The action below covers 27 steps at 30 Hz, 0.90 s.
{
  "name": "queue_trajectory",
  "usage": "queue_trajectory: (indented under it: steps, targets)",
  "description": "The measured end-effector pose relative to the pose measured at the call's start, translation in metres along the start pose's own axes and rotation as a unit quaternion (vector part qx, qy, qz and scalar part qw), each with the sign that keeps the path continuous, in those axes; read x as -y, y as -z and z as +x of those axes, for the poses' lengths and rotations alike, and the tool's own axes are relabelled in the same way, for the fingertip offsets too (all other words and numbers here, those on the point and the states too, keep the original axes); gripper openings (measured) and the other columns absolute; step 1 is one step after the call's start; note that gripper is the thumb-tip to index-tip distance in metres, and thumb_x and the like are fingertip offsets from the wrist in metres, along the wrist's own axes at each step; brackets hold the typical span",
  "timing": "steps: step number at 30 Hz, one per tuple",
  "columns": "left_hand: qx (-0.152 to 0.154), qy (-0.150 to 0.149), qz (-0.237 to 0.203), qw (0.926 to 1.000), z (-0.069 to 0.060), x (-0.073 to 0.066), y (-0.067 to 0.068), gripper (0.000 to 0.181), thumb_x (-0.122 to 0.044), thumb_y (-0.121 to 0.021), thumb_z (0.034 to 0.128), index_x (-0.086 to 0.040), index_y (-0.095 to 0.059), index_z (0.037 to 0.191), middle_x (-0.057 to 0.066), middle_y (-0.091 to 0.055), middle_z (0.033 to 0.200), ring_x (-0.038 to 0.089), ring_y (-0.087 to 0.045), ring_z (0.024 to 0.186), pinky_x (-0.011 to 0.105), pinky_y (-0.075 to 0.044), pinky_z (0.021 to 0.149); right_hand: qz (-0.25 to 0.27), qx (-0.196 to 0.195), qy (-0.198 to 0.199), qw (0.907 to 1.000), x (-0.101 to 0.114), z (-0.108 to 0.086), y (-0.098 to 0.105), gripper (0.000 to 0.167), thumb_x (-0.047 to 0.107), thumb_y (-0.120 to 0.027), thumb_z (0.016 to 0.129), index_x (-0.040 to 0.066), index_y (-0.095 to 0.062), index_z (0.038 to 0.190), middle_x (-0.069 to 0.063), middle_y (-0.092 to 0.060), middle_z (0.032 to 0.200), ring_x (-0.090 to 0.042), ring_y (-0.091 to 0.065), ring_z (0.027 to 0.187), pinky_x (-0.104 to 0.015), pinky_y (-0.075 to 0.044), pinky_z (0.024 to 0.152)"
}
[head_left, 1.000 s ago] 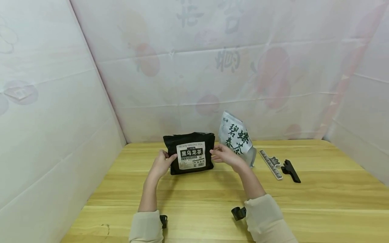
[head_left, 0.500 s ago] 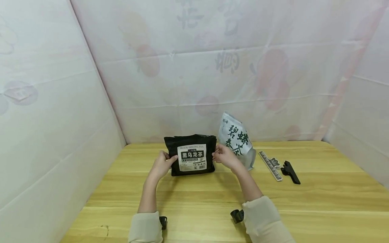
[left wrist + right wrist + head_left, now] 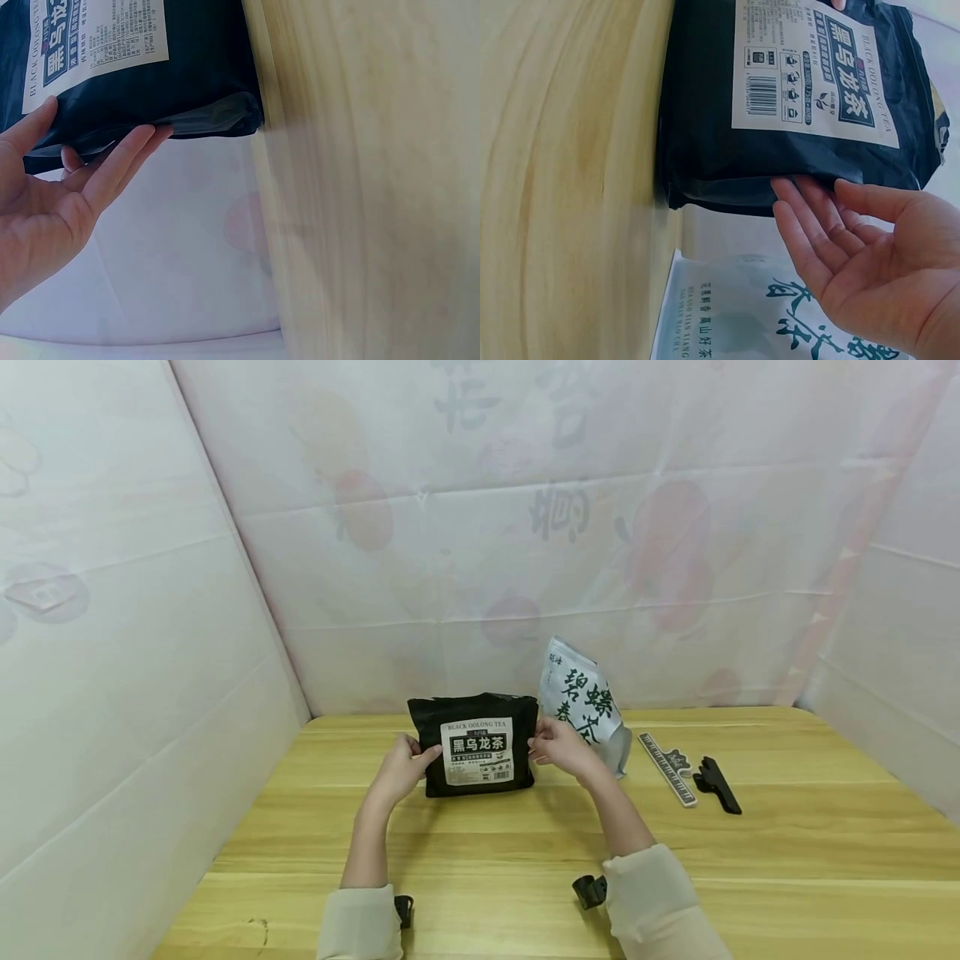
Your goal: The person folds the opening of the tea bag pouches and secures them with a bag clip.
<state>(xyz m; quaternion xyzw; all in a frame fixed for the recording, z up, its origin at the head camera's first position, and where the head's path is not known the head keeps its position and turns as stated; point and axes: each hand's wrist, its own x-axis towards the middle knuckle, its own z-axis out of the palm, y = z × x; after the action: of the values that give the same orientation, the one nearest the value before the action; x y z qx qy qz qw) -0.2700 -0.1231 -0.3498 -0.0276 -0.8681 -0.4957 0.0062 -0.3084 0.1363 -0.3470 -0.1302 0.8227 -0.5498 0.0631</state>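
A black bag with a white label (image 3: pixel 477 752) stands upright on the wooden table, held between both hands. My left hand (image 3: pixel 400 770) pinches its left side, thumb on the front; in the left wrist view the fingers of that hand (image 3: pixel 56 191) lie along the bag's side (image 3: pixel 202 82). On the right side, my right hand (image 3: pixel 564 748) grips the edge; the right wrist view has the thumb of this hand (image 3: pixel 877 251) at the front edge of the bag (image 3: pixel 705 161) and the fingertips on its side. The bag's back is hidden.
A pale bag with green characters (image 3: pixel 581 697) stands behind my right hand, also in the right wrist view (image 3: pixel 735 307). To its right on the table (image 3: pixel 480 852) lie a white keyboard-patterned clip (image 3: pixel 667 770) and a black clip (image 3: pixel 717 785). Cloth walls (image 3: pixel 450 568) surround the table.
The black bag has shifted slightly to the right and toward me, with both hands still holding its sides. The pale bag and the clips look unmoved.
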Motion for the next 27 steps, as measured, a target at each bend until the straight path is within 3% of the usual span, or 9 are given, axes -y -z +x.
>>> queue_trajectory:
  steps: [5,12,27]
  targets:
    - [0.005,0.000,-0.003,1.0000,-0.001,-0.001,0.000,0.033,-0.027,-0.054,0.0941,0.000,-0.035,0.097,0.021,-0.048,0.095,0.037,-0.061,0.092,0.042,-0.044,0.075,0.000,0.018,0.005,0.9998,0.001,-0.001,0.004,0.013,0.000,-0.046,0.093,-0.010,-0.044,0.100,-0.023,-0.058,0.097,-0.042,-0.058,0.092,-0.044,-0.048,0.077]
    - [0.008,-0.002,0.008,0.9999,-0.002,-0.003,0.001,0.032,-0.027,-0.054,0.0936,-0.001,-0.036,0.096,0.016,-0.047,0.084,0.035,-0.061,0.090,0.036,-0.041,0.065,0.000,0.039,0.013,0.9991,0.003,-0.002,0.008,0.012,0.001,-0.045,0.093,-0.009,-0.043,0.097,-0.023,-0.058,0.096,-0.043,-0.058,0.093,-0.046,-0.047,0.078]
    - [0.018,-0.001,-0.004,0.9998,-0.003,-0.002,0.000,0.032,-0.027,-0.054,0.0938,0.000,-0.035,0.096,0.013,-0.043,0.077,0.038,-0.060,0.093,0.034,-0.041,0.063,0.013,0.068,0.018,0.9975,0.000,-0.006,0.015,0.013,0.003,-0.047,0.093,-0.009,-0.042,0.097,-0.024,-0.058,0.098,-0.041,-0.059,0.093,-0.047,-0.046,0.080]
